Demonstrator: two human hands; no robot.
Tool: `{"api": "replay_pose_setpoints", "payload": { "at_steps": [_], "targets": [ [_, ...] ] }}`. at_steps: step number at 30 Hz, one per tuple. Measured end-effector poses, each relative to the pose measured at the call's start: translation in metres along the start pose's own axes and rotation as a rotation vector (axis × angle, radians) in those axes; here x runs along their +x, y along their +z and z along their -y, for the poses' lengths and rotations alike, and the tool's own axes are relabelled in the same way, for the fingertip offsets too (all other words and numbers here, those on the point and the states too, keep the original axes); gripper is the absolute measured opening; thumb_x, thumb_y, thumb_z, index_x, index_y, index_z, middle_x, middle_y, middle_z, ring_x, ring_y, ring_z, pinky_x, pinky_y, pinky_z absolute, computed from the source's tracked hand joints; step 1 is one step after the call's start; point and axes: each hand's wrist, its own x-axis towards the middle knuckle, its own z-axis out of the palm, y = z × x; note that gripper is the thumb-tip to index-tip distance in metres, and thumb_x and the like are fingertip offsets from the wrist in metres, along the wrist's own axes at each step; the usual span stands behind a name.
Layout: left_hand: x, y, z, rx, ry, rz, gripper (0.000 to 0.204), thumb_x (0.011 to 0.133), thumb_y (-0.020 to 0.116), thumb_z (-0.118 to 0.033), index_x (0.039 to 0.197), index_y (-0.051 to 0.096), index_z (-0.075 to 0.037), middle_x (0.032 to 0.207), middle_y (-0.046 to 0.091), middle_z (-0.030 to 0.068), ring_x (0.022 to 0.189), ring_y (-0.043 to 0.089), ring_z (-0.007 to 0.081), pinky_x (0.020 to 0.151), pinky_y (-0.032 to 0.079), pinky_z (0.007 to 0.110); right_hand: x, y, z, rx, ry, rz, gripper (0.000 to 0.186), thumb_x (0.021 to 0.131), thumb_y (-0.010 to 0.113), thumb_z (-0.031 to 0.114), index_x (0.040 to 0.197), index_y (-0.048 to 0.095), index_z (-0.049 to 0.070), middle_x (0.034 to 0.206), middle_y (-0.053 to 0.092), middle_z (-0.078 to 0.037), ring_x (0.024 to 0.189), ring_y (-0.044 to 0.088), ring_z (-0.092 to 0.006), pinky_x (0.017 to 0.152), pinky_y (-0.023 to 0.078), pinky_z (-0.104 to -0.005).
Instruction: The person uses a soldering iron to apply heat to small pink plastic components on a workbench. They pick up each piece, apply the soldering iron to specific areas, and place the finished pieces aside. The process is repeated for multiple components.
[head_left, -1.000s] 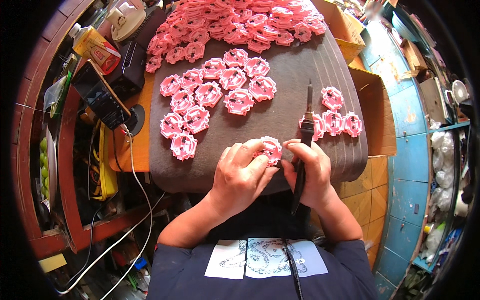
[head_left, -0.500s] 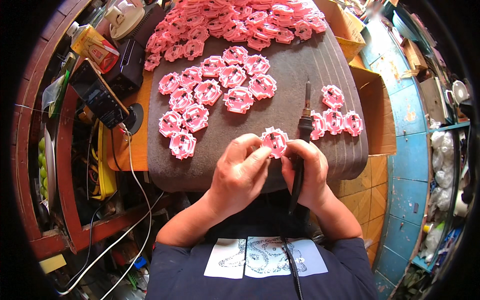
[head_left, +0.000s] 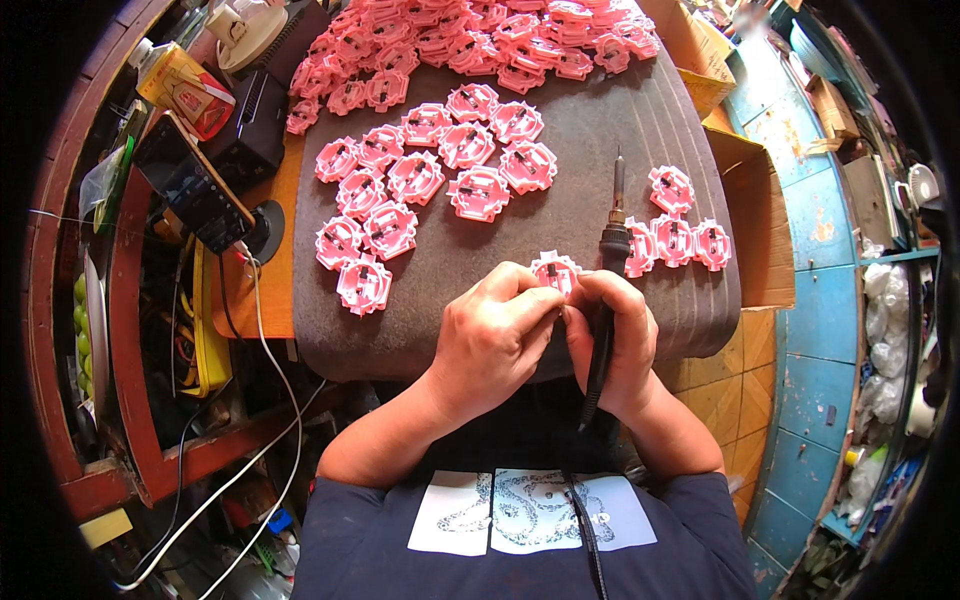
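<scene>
Near the front edge of the dark mat, my left hand (head_left: 500, 325) is closed, its thumb and fingers pinching the left side of a pink plastic part (head_left: 553, 272). My right hand (head_left: 625, 335) grips the part's right side with its fingertips. That same hand also holds a black-handled soldering iron (head_left: 614, 235), its tip pointing away from me. The lower portion of the held part is hidden by my fingers. Just right of the iron lie several similar pink parts (head_left: 675, 240). A loose group of more pink parts (head_left: 415, 178) is spread left of centre.
A big heap of pink parts (head_left: 480, 40) covers the mat's far end. Cardboard boxes (head_left: 755, 215) stand along the right edge. At the left are a phone (head_left: 190, 185) on a stand, a black box (head_left: 250, 125), an orange-yellow bottle (head_left: 190, 90) and white cables (head_left: 290, 385).
My left hand has moved slightly right and closed further over the pink part, covering more of it. The iron stays in my right hand.
</scene>
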Motion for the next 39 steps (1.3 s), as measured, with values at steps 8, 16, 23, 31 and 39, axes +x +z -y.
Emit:
{"api": "replay_pose_setpoints", "payload": {
  "at_steps": [8,16,23,31,39],
  "targets": [
    [0.002,0.004,-0.002,0.058,-0.024,-0.015,0.016,0.089,0.078,-0.002,0.104,0.077,-0.005,0.094,0.070,0.0112,0.081,0.072,0.0297,0.071,0.058,0.039,-0.010,0.004,0.002,-0.098,-0.161,-0.157,0.053,0.082,0.076,-0.011,0.131,0.058,-0.001,0.110,0.071,-0.023,0.086,0.072,-0.0343,0.073,0.060,-0.0397],
    [0.004,0.007,-0.004,0.053,-0.053,-0.035,0.016,0.086,0.078,-0.001,0.102,0.079,-0.006,0.093,0.071,0.0110,0.082,0.073,0.0297,0.071,0.058,0.039,-0.007,-0.002,-0.001,-0.189,-0.265,-0.050,0.051,0.079,0.076,-0.003,0.127,0.062,0.001,0.115,0.072,-0.023,0.087,0.072,-0.0380,0.075,0.060,-0.0454],
    [0.008,0.006,-0.009,0.044,-0.063,-0.020,0.020,0.085,0.078,0.000,0.103,0.079,-0.008,0.093,0.070,0.0101,0.080,0.072,0.0287,0.069,0.058,0.038,-0.004,-0.004,0.002,-0.218,-0.199,0.006,0.044,0.086,0.074,-0.005,0.127,0.058,0.001,0.112,0.074,-0.024,0.083,0.072,-0.0370,0.073,0.059,-0.0430],
    [0.008,0.007,-0.002,0.091,-0.015,-0.013,0.014,0.087,0.077,-0.001,0.100,0.071,-0.004,0.093,0.067,0.0120,0.076,0.070,0.0300,0.066,0.056,0.039,-0.012,-0.015,0.001,-0.035,-0.149,-0.076,0.037,0.094,0.073,0.005,0.128,0.059,-0.001,0.107,0.073,-0.023,0.085,0.073,-0.0376,0.076,0.061,-0.0459],
    [0.007,0.009,-0.003,0.106,-0.008,-0.024,0.015,0.087,0.076,-0.001,0.101,0.071,-0.004,0.093,0.066,0.0126,0.074,0.069,0.0301,0.065,0.056,0.040,-0.017,-0.025,-0.002,-0.062,-0.144,-0.043,0.040,0.095,0.075,0.011,0.130,0.058,0.001,0.113,0.073,-0.026,0.088,0.073,-0.0396,0.077,0.060,-0.0462]
  ]
}}
